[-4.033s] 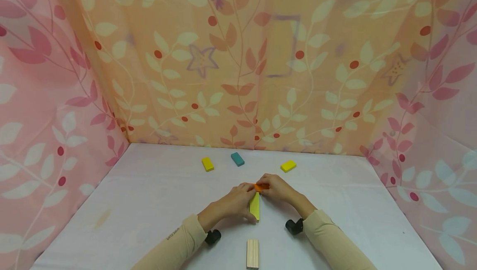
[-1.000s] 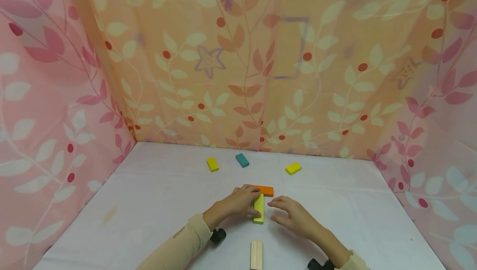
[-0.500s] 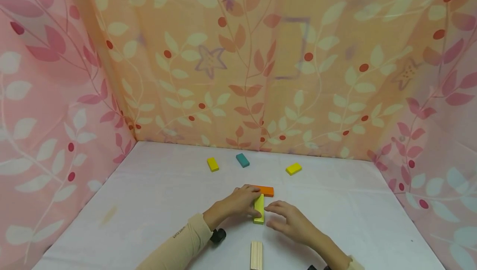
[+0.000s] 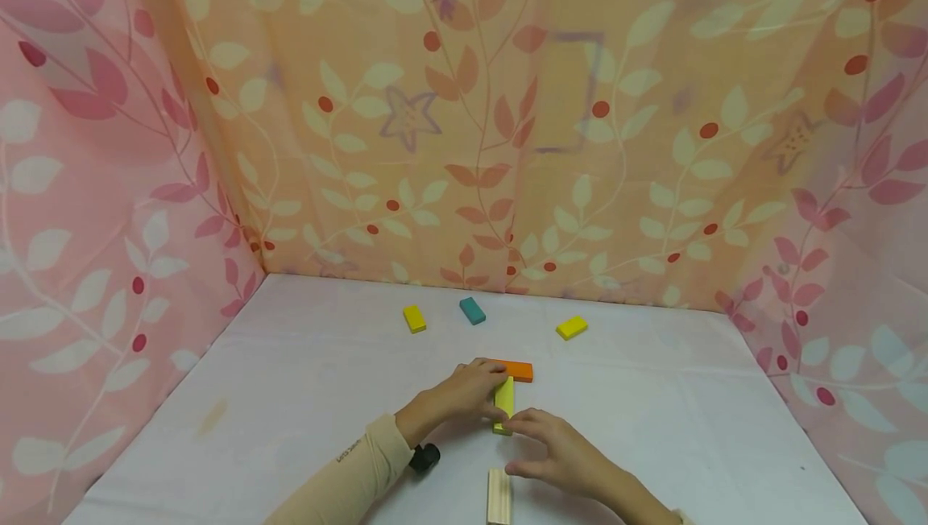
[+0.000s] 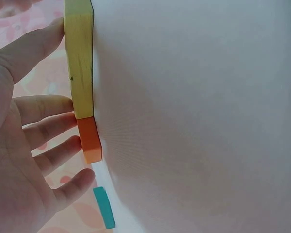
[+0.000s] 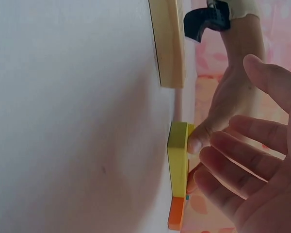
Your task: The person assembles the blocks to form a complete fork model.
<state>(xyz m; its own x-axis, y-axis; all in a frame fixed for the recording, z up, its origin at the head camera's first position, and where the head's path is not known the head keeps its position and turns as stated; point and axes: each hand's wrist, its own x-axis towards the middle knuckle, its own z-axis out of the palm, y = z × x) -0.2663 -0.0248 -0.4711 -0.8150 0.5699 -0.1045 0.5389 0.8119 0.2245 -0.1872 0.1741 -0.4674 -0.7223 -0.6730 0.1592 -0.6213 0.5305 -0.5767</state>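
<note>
A yellow-green wooden block (image 4: 505, 396) lies lengthwise on the white tabletop, its far end against an orange block (image 4: 518, 371) set crosswise, forming a T. My left hand (image 4: 464, 392) rests at their left side; in the left wrist view its thumb and index fingertip touch the yellow-green block, while other fingertips touch the orange block (image 5: 90, 141). My right hand (image 4: 565, 448), fingers spread and holding nothing, hovers to the right, between the yellow-green block's near end and a plain wood block (image 4: 499, 497). In the right wrist view a gap separates the plain block from the yellow-green one.
Farther back lie a yellow block (image 4: 415, 319), a teal block (image 4: 473, 311) and another yellow block (image 4: 572, 328), spaced apart. Patterned curtains (image 4: 464, 146) enclose the table at the back and sides. A black wrist camera (image 4: 424, 458) sits under the left sleeve.
Both hands were at the orange block earlier. My right hand has since left it and come nearer, toward the plain wood block. My left hand has stayed beside the yellow-green and orange blocks.
</note>
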